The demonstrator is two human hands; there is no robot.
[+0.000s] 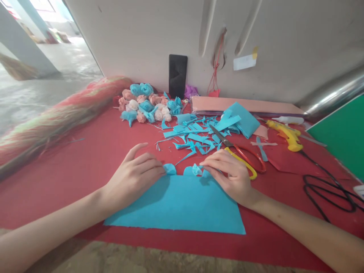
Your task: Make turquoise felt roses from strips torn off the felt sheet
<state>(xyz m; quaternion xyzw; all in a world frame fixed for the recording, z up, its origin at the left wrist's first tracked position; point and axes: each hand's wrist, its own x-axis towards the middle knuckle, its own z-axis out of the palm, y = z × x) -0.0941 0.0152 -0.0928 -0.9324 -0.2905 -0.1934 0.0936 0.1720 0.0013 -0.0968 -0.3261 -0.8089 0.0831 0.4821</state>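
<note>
A blue crepe-paper sheet [182, 204] lies flat on the red table in front of me. My left hand [138, 170] rests over its upper left edge, fingers stretched out and the forefinger lifted. Its fingertips touch a small rounded blue paper petal [170, 169]. At the sheet's top edge, my right hand [229, 172] pinches a small crinkled blue paper flower [196, 170] between thumb and fingers. Another rounded blue piece [187, 171] lies just left of that flower. Beyond my right hand are scissors [223, 138] with red and yellow handles, blades pointing away.
Blue paper scraps [196, 132] litter the table's middle. Paper roses [145, 106] are heaped behind, near an upright black phone [178, 76]. A yellow glue gun [287, 134] with a looped black cord [330, 189] lies right; a broom-like bundle [57, 110] lines the left edge.
</note>
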